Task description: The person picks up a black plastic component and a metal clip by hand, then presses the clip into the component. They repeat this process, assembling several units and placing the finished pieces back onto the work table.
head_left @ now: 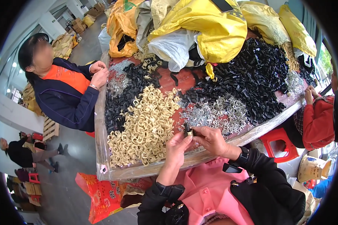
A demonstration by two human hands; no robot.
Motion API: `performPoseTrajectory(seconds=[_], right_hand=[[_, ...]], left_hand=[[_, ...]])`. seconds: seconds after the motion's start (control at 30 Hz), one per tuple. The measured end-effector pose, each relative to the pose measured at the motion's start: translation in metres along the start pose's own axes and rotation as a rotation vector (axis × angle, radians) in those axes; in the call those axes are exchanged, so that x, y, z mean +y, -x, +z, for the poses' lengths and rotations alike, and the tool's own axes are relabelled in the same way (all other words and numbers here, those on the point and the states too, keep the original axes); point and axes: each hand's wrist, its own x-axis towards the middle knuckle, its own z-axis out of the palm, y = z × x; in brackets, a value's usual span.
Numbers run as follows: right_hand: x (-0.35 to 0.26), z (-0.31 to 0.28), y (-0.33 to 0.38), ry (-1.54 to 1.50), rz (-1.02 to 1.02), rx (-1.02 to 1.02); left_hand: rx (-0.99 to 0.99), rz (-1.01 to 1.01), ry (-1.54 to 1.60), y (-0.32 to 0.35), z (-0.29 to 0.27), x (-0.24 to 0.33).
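Note:
Over the near edge of the table, my left hand [175,147] pinches a small black plastic piece [187,128] with a beige bit at its lower end. My right hand [213,141] closes its thumb and forefinger on the same piece from the right; the fingers hide part of it. Left of my hands lies a heap of beige ring-shaped plastic parts [146,125]. Just beyond them are curved silver metal pieces [229,112] and a patch of tiny metal bits [194,115]. Black plastic clips [248,75] form a large pile farther right.
Yellow sacks [202,30] and an orange bag [122,22] crowd the far side. The table has a raised, wrapped rim [127,173]. One person [64,86] works at the left edge, another [319,120] at the right, near a red stool [279,144]. A red bag [101,197] stands below.

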Motion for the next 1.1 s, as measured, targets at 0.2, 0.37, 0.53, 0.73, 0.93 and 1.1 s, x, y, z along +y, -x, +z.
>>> performPoseTrajectory(seconds=[0.2,0.37,0.53,0.73,0.93,1.1], right_hand=[[0.004,-0.022,-0.011,0.091,-0.113,-0.187],[0.018,-0.030,-0.025,0.163,-0.242,-0.409],[0.017,-0.027,-0.023,0.271,-0.331,-0.407],[0.017,-0.026,-0.019,0.072,-0.206,-0.404],[0.007,-0.023,-0.009,-0.078,0.052,-0.270],[0.016,-0.020,0.003,0.119,-0.285,-0.124]], left_hand=[[-0.034,-0.130,0.022,-0.001,-0.007,-0.001],[-0.092,-0.208,-0.036,-0.005,-0.011,-0.004],[-0.122,-0.203,-0.048,-0.004,-0.013,-0.006],[-0.163,-0.206,-0.007,-0.001,-0.012,-0.001],[-0.195,-0.239,0.039,0.003,-0.011,-0.001],[-0.177,-0.280,0.057,0.010,-0.005,-0.008]])
